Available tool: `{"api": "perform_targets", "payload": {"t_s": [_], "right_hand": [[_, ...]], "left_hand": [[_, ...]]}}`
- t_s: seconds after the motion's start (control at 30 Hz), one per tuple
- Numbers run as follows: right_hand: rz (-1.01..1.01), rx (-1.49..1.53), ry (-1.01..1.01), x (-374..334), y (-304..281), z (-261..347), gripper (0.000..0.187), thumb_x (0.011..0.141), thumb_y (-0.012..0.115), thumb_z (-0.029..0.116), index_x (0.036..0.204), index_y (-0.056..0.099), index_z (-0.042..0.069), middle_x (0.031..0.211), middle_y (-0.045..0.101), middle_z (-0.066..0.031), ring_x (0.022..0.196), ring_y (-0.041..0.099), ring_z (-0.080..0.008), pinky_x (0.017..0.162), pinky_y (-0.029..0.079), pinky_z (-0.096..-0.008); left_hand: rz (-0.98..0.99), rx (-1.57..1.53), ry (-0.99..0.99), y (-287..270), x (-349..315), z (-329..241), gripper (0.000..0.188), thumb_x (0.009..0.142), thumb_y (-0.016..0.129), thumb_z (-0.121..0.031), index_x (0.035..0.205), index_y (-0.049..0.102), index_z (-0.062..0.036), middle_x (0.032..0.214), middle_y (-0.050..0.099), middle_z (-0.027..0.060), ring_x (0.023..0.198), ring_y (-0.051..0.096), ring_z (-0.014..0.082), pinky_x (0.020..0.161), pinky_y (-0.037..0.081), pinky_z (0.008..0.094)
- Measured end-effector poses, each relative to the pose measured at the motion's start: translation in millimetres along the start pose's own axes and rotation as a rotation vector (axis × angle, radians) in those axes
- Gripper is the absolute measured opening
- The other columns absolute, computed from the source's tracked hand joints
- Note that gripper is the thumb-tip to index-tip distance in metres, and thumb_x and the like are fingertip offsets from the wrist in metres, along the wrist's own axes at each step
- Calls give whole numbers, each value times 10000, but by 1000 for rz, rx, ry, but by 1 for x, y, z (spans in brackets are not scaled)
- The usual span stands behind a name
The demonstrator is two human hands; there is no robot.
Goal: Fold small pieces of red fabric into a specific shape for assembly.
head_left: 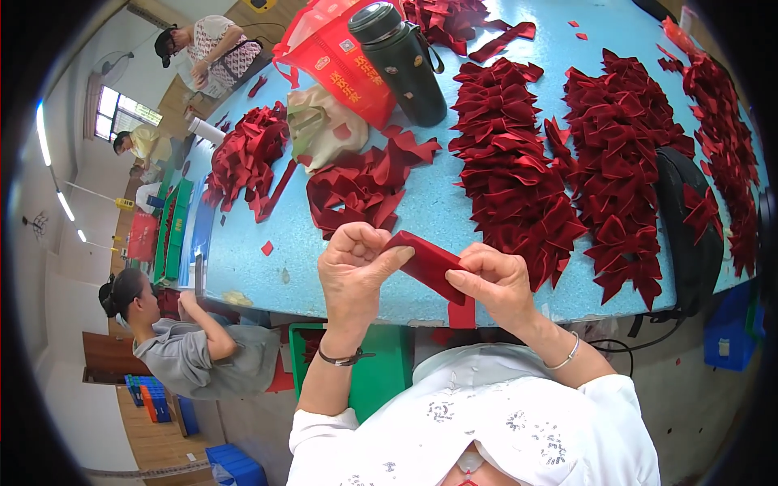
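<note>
Between my two hands a dark red fabric strip is stretched, folded into a flat band, just above the table's near edge. My left hand pinches its upper left end between thumb and fingers. The other end is gripped by my right hand, thumb on top. A short red piece hangs over the table edge below the band. Beyond my left hand lies a heap of loose red fabric pieces. Past my right hand, finished-looking red bows are stacked in a long row, with another row of bows beside it.
On the blue table stand a dark thermos, a red bag and a pale cloth bag. A black bag hangs at the right edge. A green crate sits below my left arm. A co-worker sits at left.
</note>
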State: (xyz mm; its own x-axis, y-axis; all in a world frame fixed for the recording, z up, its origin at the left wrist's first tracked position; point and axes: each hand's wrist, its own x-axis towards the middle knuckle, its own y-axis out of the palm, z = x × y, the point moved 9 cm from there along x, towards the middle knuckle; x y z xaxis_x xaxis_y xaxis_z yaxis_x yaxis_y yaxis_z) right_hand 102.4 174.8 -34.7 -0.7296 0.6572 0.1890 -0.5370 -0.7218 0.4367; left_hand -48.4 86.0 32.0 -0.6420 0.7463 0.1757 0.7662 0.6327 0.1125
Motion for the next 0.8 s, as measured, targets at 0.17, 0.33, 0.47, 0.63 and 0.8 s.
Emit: {"api": "perform_targets", "payload": {"t_s": [0.17, 0.33, 0.47, 0.63, 0.8], "right_hand": [[-5, -217, -108, -2, -1, 10, 73, 774, 686, 16, 735, 629, -9, 750, 586, -41, 663, 505, -77, 537, 371, -217], [-18, -387, -200, -5, -1, 19, 117, 746, 681, 9, 681, 584, -4, 689, 565, -42, 607, 487, -82, 502, 350, -227], [-7, -490, -223, -7, -2, 16, 132, 736, 691, 13, 668, 578, 0, 668, 557, -43, 565, 473, -86, 483, 339, -235], [66, -473, -181, -9, 3, 5, 152, 748, 712, 35, 669, 587, -1, 671, 563, -39, 535, 460, -80, 472, 336, -240], [132, -279, 105, -5, 1, -17, 138, 772, 711, 43, 690, 613, -10, 684, 577, -40, 558, 473, -77, 486, 351, -233]], "left_hand": [[82, -133, -215, 5, -1, 20, 283, 749, 704, 75, 991, 579, -2, 849, 625, 33, 759, 602, 76, 685, 507, 198], [160, -197, -539, 1, -16, 60, 212, 813, 669, 6, 1020, 620, 17, 870, 653, 52, 761, 607, 84, 710, 495, 203], [189, -68, -498, -5, -13, 65, 189, 831, 659, -19, 1015, 644, 23, 857, 669, 59, 747, 609, 84, 699, 488, 205], [145, -14, -371, -6, -14, 55, 136, 837, 658, -32, 957, 653, 32, 812, 671, 56, 717, 609, 85, 670, 480, 202], [141, -24, -380, -7, -12, 52, 85, 839, 658, -39, 881, 654, 34, 806, 670, 69, 708, 615, 97, 654, 494, 214]]}}
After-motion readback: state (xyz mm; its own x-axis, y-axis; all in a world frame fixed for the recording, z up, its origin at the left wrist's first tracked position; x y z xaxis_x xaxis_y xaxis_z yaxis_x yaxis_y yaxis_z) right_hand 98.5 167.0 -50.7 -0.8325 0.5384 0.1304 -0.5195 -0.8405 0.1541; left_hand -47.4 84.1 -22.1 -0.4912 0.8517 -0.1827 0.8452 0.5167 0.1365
